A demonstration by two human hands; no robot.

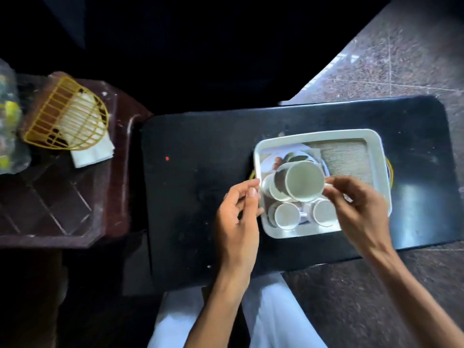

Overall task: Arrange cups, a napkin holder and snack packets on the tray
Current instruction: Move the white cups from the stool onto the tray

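Note:
A white tray (319, 136) lies on a black table (195, 187). My right hand (356, 204) pinches the handle of a white cup (305, 180) and holds it above the tray's left half. A second cup (275, 189) shows just left of it, partly hidden. Two more cups (286, 216) (324, 213) stand at the tray's near edge. My left hand (238, 219) hovers beside the tray's left rim, fingers loosely curled, holding nothing. A yellow wire napkin holder (67, 114) with white napkins (93, 151) sits on the brown side table at the left. Snack packets (7, 121) lie blurred at the far left edge.
The tray's right half shows a ribbed bare floor (346, 159). A printed picture lies under the cups. The brown side table (62, 202) adjoins the black table on the left. Speckled stone floor (389, 59) lies beyond. My white-trousered legs are below.

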